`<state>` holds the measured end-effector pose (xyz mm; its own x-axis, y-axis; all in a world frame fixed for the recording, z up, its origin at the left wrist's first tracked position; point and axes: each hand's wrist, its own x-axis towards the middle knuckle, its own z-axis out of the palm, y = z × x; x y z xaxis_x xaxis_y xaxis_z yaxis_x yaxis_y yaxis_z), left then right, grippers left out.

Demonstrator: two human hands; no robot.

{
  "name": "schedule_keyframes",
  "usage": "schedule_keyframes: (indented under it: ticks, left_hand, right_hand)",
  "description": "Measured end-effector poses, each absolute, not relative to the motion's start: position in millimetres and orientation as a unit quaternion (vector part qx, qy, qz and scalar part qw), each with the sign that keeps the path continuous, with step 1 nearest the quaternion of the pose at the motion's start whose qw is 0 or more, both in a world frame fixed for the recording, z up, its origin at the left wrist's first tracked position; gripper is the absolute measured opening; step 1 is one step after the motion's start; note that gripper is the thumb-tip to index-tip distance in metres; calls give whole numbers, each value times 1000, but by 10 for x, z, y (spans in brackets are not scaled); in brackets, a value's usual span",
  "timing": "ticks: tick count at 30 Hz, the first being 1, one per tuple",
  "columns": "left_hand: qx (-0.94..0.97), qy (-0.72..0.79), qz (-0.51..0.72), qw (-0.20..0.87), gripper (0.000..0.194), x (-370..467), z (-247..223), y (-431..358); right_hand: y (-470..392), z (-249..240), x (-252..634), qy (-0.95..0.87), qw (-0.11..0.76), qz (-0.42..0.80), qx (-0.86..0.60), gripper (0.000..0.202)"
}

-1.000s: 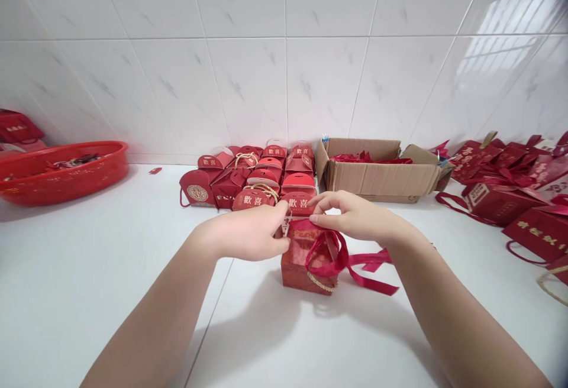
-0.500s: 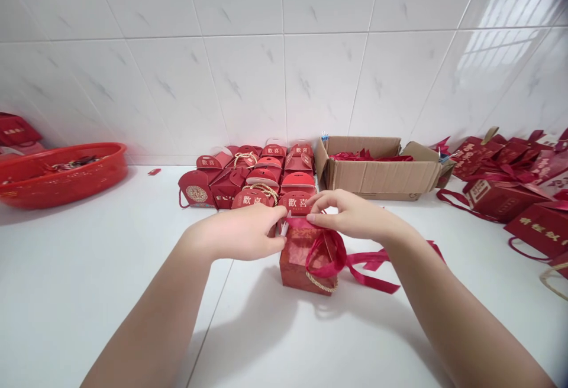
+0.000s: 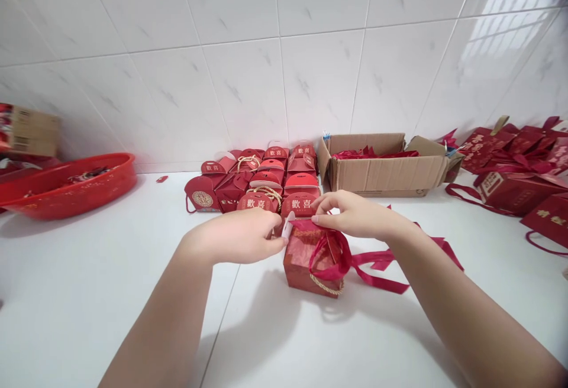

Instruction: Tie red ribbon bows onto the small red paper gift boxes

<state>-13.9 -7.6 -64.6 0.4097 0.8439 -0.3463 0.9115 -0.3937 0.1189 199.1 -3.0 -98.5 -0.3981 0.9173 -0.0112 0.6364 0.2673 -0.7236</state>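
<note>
A small red patterned gift box (image 3: pixel 302 261) stands on the white tabletop in front of me, with a gold cord handle (image 3: pixel 326 286) hanging on its near side. My left hand (image 3: pixel 242 234) is at its left edge, thumb and fingers closed at the white inner side of a raised flap (image 3: pixel 288 225). At the far top edge, the curled fingers of my right hand (image 3: pixel 350 213) pinch the box. A crimson ribbon (image 3: pixel 337 267) loops over the box's right side, its tails trailing right beneath my forearm. My fingertips are partly hidden.
Behind the gift box, rows of closed red gift boxes (image 3: pixel 270 178) stand by the tiled wall. A cardboard box (image 3: pixel 386 176) holds red ribbon-like material. More red boxes (image 3: pixel 519 190) lie at right, and a red plastic basin (image 3: pixel 106 184) sits at left.
My view has shifted slightly, showing more of a carton at the far left. Both hands stay at the gift box; the white flap at its left edge shows more clearly.
</note>
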Motion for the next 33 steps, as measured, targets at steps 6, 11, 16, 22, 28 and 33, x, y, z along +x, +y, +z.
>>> schedule_keyframes:
  ticks: [6, 11, 16, 22, 28, 33]
  left_hand:
    - [826, 528, -107, 163, 33, -195, -676, -48]
    - [831, 521, -94, 169, 30, -199, -684, -39]
    - [832, 519, -100, 168, 35, -194, -687, -40]
    - [839, 508, -99, 168, 38, -217, -684, -25]
    - [829, 528, -71, 172, 39, -203, -641, -34]
    - [849, 506, -66, 134, 32, -121, -643, -41]
  right_hand:
    - [16, -1040, 1995, -763, 212, 326, -516, 18]
    - [26, -1047, 1972, -760, 229, 325, -514, 20]
    - [4, -1053, 1933, -759, 211, 352, -506, 23]
    - [-2, -1070, 1894, -762, 208, 358, -498, 26]
    - [1, -1074, 1882, -767, 187, 351, -503, 24]
    - [9, -1092, 1893, -771, 192, 345, -500, 25]
